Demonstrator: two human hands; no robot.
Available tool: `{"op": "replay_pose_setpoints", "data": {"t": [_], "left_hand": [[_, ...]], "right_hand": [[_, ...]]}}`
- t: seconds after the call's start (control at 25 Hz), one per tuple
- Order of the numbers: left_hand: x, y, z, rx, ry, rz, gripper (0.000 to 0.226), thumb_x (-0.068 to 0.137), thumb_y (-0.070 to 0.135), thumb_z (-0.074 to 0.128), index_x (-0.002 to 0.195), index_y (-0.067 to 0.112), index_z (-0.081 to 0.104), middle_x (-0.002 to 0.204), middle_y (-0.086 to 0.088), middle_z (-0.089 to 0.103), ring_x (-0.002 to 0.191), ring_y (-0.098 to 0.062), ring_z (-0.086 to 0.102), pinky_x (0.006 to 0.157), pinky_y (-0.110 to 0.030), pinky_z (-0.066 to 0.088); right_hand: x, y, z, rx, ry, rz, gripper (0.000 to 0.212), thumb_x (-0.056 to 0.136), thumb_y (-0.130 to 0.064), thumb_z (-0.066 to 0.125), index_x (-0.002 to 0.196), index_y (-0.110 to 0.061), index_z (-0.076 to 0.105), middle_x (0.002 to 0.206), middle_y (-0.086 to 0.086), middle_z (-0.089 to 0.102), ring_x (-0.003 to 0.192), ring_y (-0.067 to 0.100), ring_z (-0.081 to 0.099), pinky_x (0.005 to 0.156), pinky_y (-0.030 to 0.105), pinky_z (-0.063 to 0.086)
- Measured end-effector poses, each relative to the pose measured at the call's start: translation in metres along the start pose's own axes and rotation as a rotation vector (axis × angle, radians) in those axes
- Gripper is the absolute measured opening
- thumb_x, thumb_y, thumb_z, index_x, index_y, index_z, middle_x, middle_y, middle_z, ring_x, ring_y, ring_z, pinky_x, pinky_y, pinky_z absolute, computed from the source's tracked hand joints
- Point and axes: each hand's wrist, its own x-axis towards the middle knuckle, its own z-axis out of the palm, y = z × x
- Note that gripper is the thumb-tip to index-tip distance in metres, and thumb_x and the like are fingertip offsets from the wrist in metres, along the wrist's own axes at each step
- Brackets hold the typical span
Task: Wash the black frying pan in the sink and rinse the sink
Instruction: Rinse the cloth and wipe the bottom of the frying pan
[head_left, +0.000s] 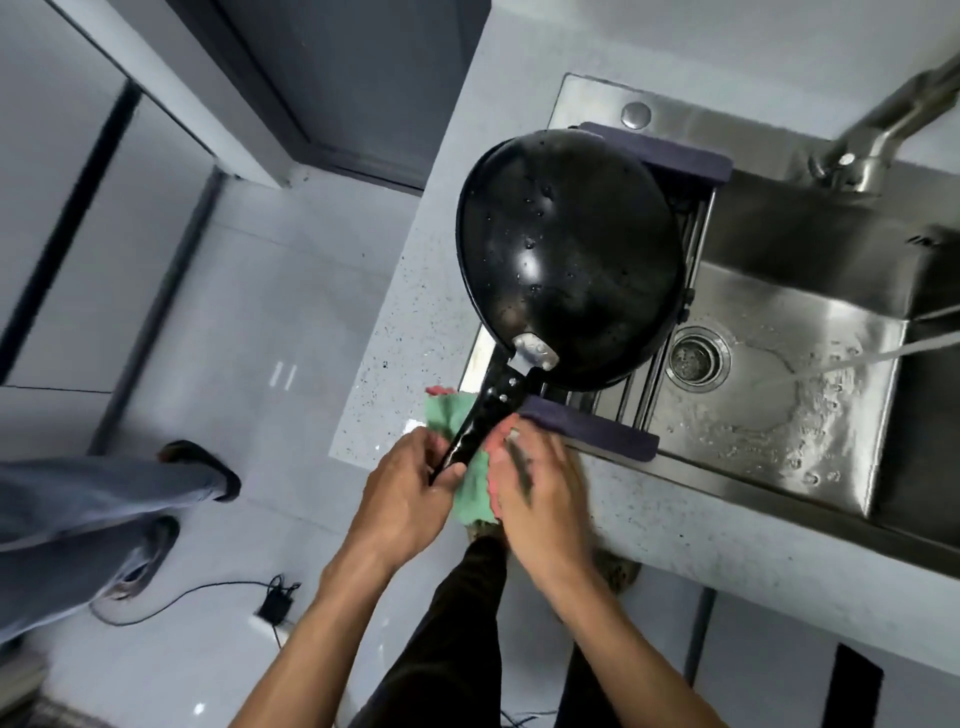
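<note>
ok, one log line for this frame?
pan: inverted on rack | left hand: grips handle | right hand: cloth | water running

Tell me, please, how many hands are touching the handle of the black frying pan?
1 for sure: the left hand grips the handle. The right hand presses the green cloth beside it; contact with the handle may be hidden.

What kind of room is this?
Most likely a home kitchen. A steel sink with a faucet is set into a speckled counter, and a wet black frying pan lies upside down on a rack across the basin.
</note>
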Motion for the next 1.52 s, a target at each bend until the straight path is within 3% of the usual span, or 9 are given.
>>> {"op": "replay_pose_setpoints", "data": {"t": [0.16,0.28,0.4,0.64,0.88,0.96,1.12,1.4,1.52], "left_hand": [[-0.003,-0.003,0.003,-0.246,-0.163,0.044,0.011,0.090,0.024,0.059,0.081,0.026,0.054,0.075,0.009,0.060,0.069,-0.012,0.054,0.062,-0.026,0.041],[0.006,-0.008,0.003,-0.494,-0.079,0.087,0.020,0.088,0.017,0.048,0.085,0.023,0.067,0.093,0.005,0.065,0.092,-0.013,0.060,0.081,-0.027,0.044],[0.009,-0.019,0.018,0.037,0.006,0.370,0.023,0.096,0.018,0.048,0.115,0.020,0.059,0.113,0.002,0.054,0.103,-0.016,0.049,0.087,-0.030,0.042],[0.055,-0.012,-0.005,0.574,0.358,0.274,0.035,0.083,0.022,0.068,0.116,0.014,0.060,0.116,-0.011,0.055,0.094,-0.027,0.048,0.074,-0.036,0.041],[0.075,-0.015,-0.004,0.528,0.219,0.483,0.045,0.092,0.011,0.058,0.136,0.014,0.050,0.134,-0.008,0.050,0.118,-0.028,0.047,0.102,-0.042,0.040],[0.115,-0.002,-0.038,0.546,0.147,0.572,0.052,0.088,0.002,0.060,0.138,0.013,0.050,0.143,-0.009,0.046,0.130,-0.030,0.041,0.111,-0.045,0.032],[0.113,0.015,-0.044,0.512,0.326,0.393,0.035,0.088,0.027,0.058,0.121,0.017,0.054,0.120,-0.009,0.051,0.101,-0.027,0.048,0.082,-0.039,0.047],[0.179,0.054,-0.050,0.097,0.024,0.311,0.033,0.101,0.016,0.038,0.122,0.010,0.062,0.144,-0.005,0.042,0.133,-0.020,0.038,0.113,-0.034,0.017],[0.225,0.084,-0.064,-0.078,-0.089,0.232,0.033,0.100,0.014,0.043,0.130,0.010,0.056,0.143,-0.004,0.049,0.131,-0.020,0.045,0.116,-0.036,0.024]], "right_hand": [[0.032,-0.039,0.006,1.064,-0.177,0.676,0.034,0.089,-0.036,0.071,0.116,-0.019,0.058,0.089,0.004,0.069,0.071,0.025,0.062,0.054,0.034,0.051],[0.040,-0.056,0.017,1.142,0.064,0.638,0.021,0.089,-0.002,0.064,0.105,-0.013,0.057,0.063,0.002,0.053,0.047,0.014,0.048,0.042,0.026,0.042],[0.032,-0.047,0.016,1.124,0.146,0.533,0.024,0.080,0.003,0.061,0.099,-0.012,0.059,0.058,0.002,0.049,0.044,0.014,0.041,0.040,0.026,0.035],[0.018,-0.013,0.005,0.393,-0.043,0.502,0.018,0.087,-0.035,0.070,0.103,-0.029,0.066,0.077,-0.013,0.070,0.075,0.007,0.065,0.063,0.020,0.045],[0.028,-0.005,-0.004,-0.236,-0.129,0.330,0.047,0.082,-0.073,0.052,0.082,-0.027,0.061,0.067,-0.010,0.065,0.067,0.008,0.062,0.060,0.029,0.044],[0.032,-0.007,-0.005,-0.279,-0.164,0.311,0.051,0.084,-0.075,0.049,0.081,-0.026,0.060,0.067,-0.010,0.064,0.066,0.007,0.060,0.057,0.027,0.040],[0.032,-0.014,-0.014,-0.378,-0.204,0.286,0.057,0.086,-0.079,0.041,0.069,-0.026,0.056,0.063,-0.009,0.063,0.065,0.010,0.061,0.057,0.028,0.040],[0.074,-0.043,-0.053,-0.462,0.085,-0.049,0.044,0.100,-0.051,0.041,0.066,-0.023,0.043,0.053,-0.003,0.055,0.054,0.025,0.060,0.052,0.035,0.047],[0.119,-0.055,-0.072,-0.375,0.228,-0.307,0.033,0.097,-0.035,0.050,0.069,-0.019,0.050,0.056,-0.006,0.049,0.052,0.019,0.049,0.045,0.028,0.036]]}}
